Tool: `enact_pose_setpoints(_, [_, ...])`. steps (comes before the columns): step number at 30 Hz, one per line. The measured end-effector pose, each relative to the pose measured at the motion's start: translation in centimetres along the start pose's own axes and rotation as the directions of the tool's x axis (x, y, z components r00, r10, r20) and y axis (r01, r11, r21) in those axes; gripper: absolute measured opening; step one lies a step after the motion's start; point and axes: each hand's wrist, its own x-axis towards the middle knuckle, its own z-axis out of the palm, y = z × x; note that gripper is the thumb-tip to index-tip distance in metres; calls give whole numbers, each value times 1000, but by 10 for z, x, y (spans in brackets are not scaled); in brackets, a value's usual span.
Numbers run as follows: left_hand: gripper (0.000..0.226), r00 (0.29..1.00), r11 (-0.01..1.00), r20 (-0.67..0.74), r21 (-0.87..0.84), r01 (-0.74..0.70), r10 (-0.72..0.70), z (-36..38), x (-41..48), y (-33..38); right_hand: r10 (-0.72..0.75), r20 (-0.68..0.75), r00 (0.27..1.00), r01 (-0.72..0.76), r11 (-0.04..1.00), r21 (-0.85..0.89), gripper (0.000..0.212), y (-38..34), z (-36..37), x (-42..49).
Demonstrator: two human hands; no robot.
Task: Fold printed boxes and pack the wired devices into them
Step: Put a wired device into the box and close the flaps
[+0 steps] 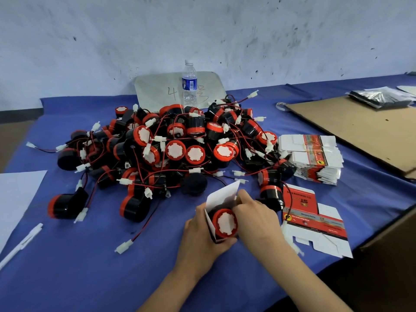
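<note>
On the blue table (90, 266), a pile of red-and-black wired devices (171, 145) fills the far middle, with a stack of flat printed boxes (315, 161) at its right. Near middle, the left hand (202, 237) clamps its fingers round an open white box (225, 194) holding 1 device (225, 221), and the right hand (256, 215) curls its fingers over that device's far side.

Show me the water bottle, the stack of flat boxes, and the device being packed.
water bottle (189, 86): head view, on its label.
stack of flat boxes (315, 157): head view, on the top sheet.
device being packed (225, 222): head view, on its white face.
</note>
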Motion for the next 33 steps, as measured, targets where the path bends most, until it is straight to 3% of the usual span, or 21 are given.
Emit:
enact_pose_setpoints(3, [77, 1000, 999, 0, 39, -8, 8, -1, 0, 2, -56, 18, 998, 56, 998, -3, 27, 3, 0, 2])
enact_pose_setpoints(7, [71, 999, 999, -14, 2, 35, -35, -1, 1, 3, -138, -22, 990, 140, 974, 177, 35, 14, -8, 2])
enact_pose_setpoints(12, [60, 996, 994, 2, -72, 85, -85, 0, 2, 0, -308, 53, 950, 285, 922, 262, 45, 20, -10, -3])
enact_pose_setpoints(14, [61, 996, 994, -10, -59, 87, -88, -1, 2, 1, -326, 18, 945, 301, 892, 338, 46, 28, -16, -7])
enact_pose_setpoints(21, [65, 995, 995, -42, -31, 92, -93, -1, 1, 5, -42, -37, 998, 56, 817, 574, 36, 66, -36, -39])
enact_pose_setpoints(27, [61, 997, 997, -27, 27, 70, -70, -1, 0, 5, 78, 5, 997, -62, 749, 660, 40, 57, -27, -62])
enact_pose_setpoints(30, [59, 997, 997, -20, 30, 77, -76, -1, 0, 5, 94, 24, 995, -87, 750, 656, 36, 58, -21, -63])
enact_pose_setpoints(33, [56, 997, 996, -20, 41, 80, -80, -1, 0, 4, 132, -165, 977, 34, 671, 740, 42, 59, -19, -66])
